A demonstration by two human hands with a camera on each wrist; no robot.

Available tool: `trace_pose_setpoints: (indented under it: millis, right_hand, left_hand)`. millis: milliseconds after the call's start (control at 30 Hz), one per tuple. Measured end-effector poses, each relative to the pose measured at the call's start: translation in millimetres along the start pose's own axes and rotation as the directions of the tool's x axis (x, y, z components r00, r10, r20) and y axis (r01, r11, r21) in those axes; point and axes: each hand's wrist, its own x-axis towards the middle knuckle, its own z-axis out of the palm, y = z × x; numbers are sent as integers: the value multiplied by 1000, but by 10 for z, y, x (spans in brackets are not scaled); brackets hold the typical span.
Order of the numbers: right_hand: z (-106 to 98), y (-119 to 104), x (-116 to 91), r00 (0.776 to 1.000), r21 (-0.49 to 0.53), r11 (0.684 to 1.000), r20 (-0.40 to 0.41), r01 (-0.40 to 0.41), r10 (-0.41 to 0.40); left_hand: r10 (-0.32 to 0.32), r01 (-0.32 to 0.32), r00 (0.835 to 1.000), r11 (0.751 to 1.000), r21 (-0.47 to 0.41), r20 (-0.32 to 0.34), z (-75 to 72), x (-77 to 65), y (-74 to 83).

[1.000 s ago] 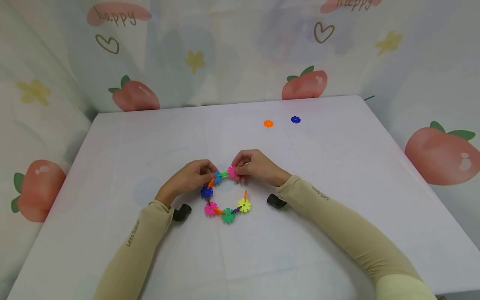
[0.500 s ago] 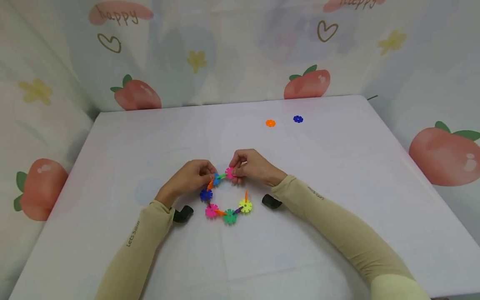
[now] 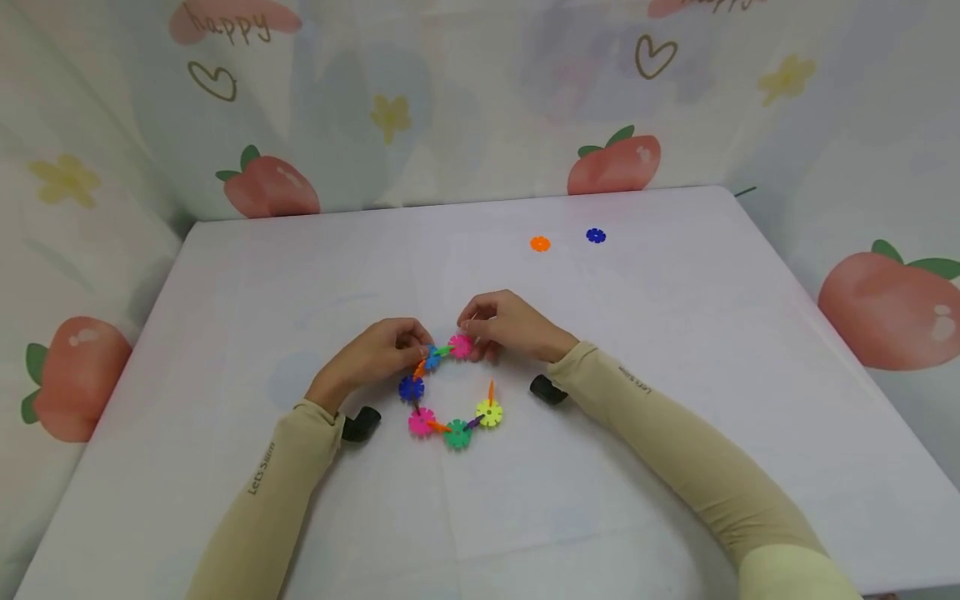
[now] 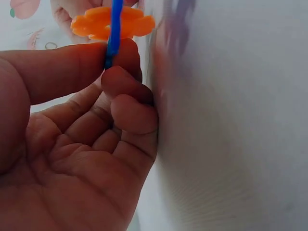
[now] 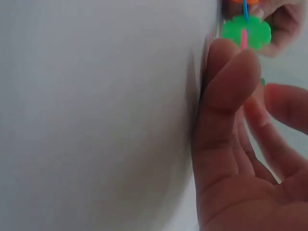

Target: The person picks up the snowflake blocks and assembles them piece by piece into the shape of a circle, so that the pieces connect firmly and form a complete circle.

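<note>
Near the middle of the white table (image 3: 225, 333), a chain of flower-shaped plastic discs (image 3: 450, 392) lies in an open curve, its near end finishing at a yellow disc (image 3: 489, 412) with an orange piece standing up from it. At the far end of the chain the two hands meet. The left hand (image 3: 378, 354) has its fingers curled, and thumb and forefinger pinch a blue disc (image 4: 114, 29) edge-on, with an orange disc (image 4: 113, 24) slotted across it. The right hand (image 3: 506, 327) is more relaxed: in the wrist view its fingers stand fairly straight and slightly apart, with a fingertip (image 5: 231, 72) up against a pink disc (image 3: 461, 346) joined to a green disc (image 5: 246, 31); whether it truly grips the pink one cannot be told.

Both forearms in beige sleeves (image 3: 675, 450) rest low over the table, framing the chain from either side. A gap shows in the ring between the pink disc and the yellow one.

Two loose discs, one orange (image 3: 539, 243) and one dark blue (image 3: 596, 236), lie well apart from the hands toward the far right of the table, near its back edge. Bare table surface spreads to the left, to the right and in front of the arms. A curtain printed with strawberries (image 3: 613, 162) hangs close behind the back edge and along both sides.
</note>
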Motion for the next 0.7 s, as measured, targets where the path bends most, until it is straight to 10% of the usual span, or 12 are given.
trace_pose_setpoints:
  millis: [400,700]
  right_hand:
    - [-566,-43,170,979,-119,992,-203,-49,24]
    - [-1090,54,308,888,-199,958,-449,-207,98]
  left_hand:
    - [-34,29,999,993,117,40,-142,13,54]
    - [-19,2,995,985,171,98,-192,157,191]
